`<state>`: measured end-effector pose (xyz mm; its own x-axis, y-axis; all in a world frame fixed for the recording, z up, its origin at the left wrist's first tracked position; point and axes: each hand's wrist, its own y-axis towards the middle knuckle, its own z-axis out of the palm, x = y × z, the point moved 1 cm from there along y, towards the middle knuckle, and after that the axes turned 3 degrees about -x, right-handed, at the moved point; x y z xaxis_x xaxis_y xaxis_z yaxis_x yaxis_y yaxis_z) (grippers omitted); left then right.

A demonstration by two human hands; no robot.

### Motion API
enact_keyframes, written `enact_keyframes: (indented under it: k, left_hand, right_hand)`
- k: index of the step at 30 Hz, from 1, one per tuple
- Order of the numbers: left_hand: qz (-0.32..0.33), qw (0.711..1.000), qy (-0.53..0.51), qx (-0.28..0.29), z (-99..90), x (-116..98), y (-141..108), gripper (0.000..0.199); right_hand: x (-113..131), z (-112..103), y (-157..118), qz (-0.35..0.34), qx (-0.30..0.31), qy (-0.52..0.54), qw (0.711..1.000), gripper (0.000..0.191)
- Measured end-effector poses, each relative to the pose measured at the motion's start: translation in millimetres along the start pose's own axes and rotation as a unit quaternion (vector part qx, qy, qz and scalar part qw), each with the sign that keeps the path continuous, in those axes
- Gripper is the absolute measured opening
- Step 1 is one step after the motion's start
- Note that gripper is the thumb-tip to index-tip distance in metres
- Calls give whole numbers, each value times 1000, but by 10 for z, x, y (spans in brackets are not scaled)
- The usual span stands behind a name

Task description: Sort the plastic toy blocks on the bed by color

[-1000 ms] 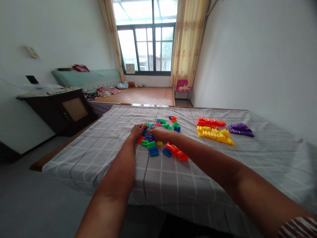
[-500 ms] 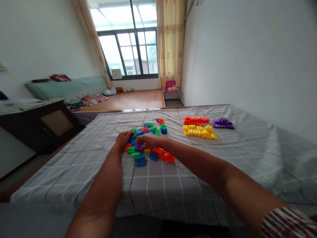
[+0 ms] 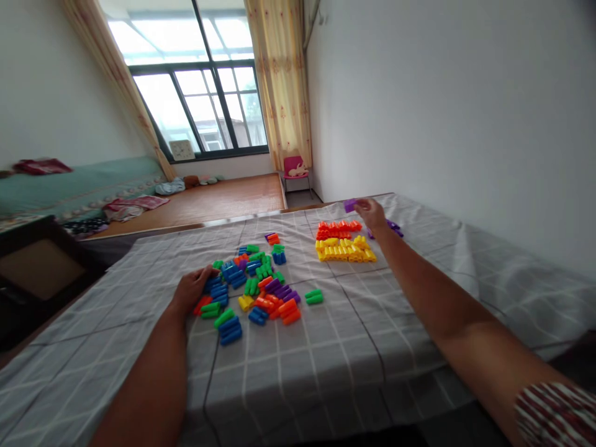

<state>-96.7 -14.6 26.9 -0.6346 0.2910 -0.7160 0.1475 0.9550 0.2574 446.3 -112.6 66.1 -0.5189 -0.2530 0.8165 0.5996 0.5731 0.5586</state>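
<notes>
Between the fingertips of my right hand [image 3: 371, 213] is a purple plastic toy block [image 3: 349, 205], lifted above the far right part of the cloth. Behind that hand and wrist, other purple blocks [image 3: 395, 228] are partly hidden. Just left of it lie rows of orange blocks [image 3: 339, 228] and yellow blocks [image 3: 347, 250]. My left hand [image 3: 190, 290] rests with loosely bent fingers against the left edge of a mixed pile, touching blue blocks [image 3: 218, 290]; no block shows in its grasp. Green blocks [image 3: 264, 268], orange pieces and a purple strip [image 3: 282, 290] lie in that pile.
A grey checked cloth [image 3: 298, 366] covers the table. One green block [image 3: 313, 297] lies apart, right of the pile. Beyond the table are a low bed platform [image 3: 233, 198], a pink chair [image 3: 294, 166] and a window. A white wall rises on the right.
My right hand has moved from the pile to the far right, carrying a purple block. My left hand stays at the pile's left edge. The view has turned right.
</notes>
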Motion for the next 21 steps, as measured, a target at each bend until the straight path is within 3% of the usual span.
enact_keyframes:
  k: [2, 4, 6, 8, 11, 21]
  left_hand:
    - [-3, 1000, -2, 0, -3, 16, 14, 56]
    - [-8, 1000, -4, 4, -5, 34, 24, 56]
    - [-11, 1000, 2, 4, -11, 44, 29, 55]
    - [-9, 1000, 10, -2, -18, 47, 29, 54]
    - [-10, 1000, 18, -5, -25, 52, 27, 54]
    - [-7, 1000, 28, -6, -21, 68, 40, 52]
  right_hand:
    - [-405, -532, 175, 27, -137, -75, 987, 39]
    - [-792, -982, 237, 63, -218, -143, 963, 34]
    - [-1113, -1306, 218, 122, -247, -210, 938, 29]
    - [-1316, -1490, 164, 181, -246, -264, 915, 26]
    - [-1384, -1557, 99, 228, -200, -331, 893, 22]
    - [-1150, -1497, 15, 221, -75, -431, 872, 27]
